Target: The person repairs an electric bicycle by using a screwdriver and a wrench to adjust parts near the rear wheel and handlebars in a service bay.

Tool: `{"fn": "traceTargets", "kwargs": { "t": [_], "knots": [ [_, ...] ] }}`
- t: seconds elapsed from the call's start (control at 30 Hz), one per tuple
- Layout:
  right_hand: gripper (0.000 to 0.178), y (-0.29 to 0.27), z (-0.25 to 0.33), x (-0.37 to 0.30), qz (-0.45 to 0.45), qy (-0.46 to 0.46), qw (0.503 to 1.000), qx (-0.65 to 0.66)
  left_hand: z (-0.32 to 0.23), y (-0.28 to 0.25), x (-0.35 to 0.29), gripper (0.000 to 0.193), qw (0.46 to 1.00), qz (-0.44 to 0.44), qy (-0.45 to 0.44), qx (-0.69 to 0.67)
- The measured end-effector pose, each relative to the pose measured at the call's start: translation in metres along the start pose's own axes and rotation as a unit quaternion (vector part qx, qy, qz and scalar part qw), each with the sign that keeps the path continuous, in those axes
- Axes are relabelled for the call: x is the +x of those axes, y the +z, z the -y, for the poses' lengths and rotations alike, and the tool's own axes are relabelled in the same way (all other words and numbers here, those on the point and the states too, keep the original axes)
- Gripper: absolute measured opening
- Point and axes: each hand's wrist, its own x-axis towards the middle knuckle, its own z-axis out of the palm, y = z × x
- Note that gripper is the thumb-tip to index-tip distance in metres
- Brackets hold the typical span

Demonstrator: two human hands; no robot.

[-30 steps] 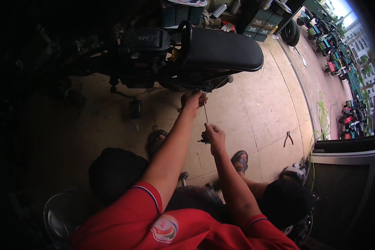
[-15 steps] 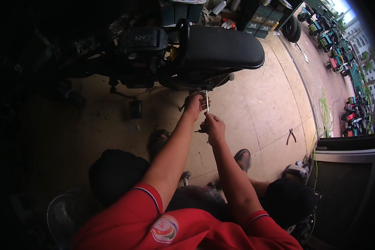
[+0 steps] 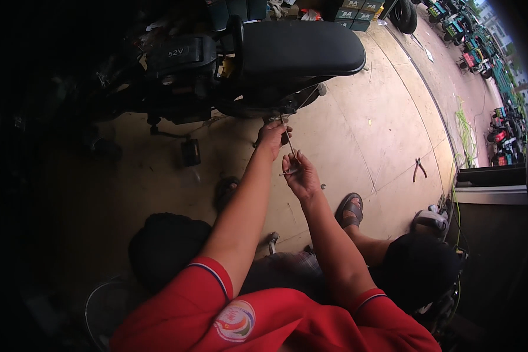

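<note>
A black electric scooter (image 3: 302,50) stands across the far side, its rear wheel (image 3: 307,98) low beneath the seat. A thin metal T-handle wrench (image 3: 290,141) reaches from the hub area of that wheel back toward me. My left hand (image 3: 270,139) is closed around the shaft's far part, just under the wheel hub. Nearer to me, my right hand (image 3: 301,178) grips the handle end with bent fingers, and a short crossbar sticks out to its left. The wrench's tip meets dark parts by the hub, too small to make out.
Pliers (image 3: 418,169) lie on the tiled floor (image 3: 387,135) at right. A scooter pedal (image 3: 190,152) hangs at left. Dark boxes (image 3: 358,14) and a tyre (image 3: 403,16) stand at the back. Yellow-green cable (image 3: 464,141) runs along the doorway. Parked scooters (image 3: 500,138) stand outside.
My right hand has turned palm-up, and the wrench now leans instead of standing nearly straight in the picture. The scooter sits slightly higher in view as the head has shifted.
</note>
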Motion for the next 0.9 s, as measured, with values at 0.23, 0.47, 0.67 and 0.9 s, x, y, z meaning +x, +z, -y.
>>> {"fn": "traceTargets", "kwargs": {
  "t": [0.23,0.47,0.67,0.9],
  "knots": [
    [0.013,-0.025,-0.015,0.013,0.039,-0.003,0.996,0.081,0.0,0.002,0.014,0.014,0.994,-0.024,0.015,0.109],
    [0.015,-0.033,-0.017,0.021,0.03,0.027,0.992,0.121,-0.001,0.01,0.012,0.015,0.986,-0.045,0.024,0.156],
    [0.018,-0.029,-0.019,0.024,0.001,0.035,0.99,0.14,-0.006,0.012,0.014,0.015,0.981,-0.058,0.031,0.183],
    [0.03,-0.029,-0.019,0.029,0.083,0.229,0.956,0.162,-0.005,0.021,-0.006,0.026,0.911,-0.124,0.024,0.392]
  ]
}}
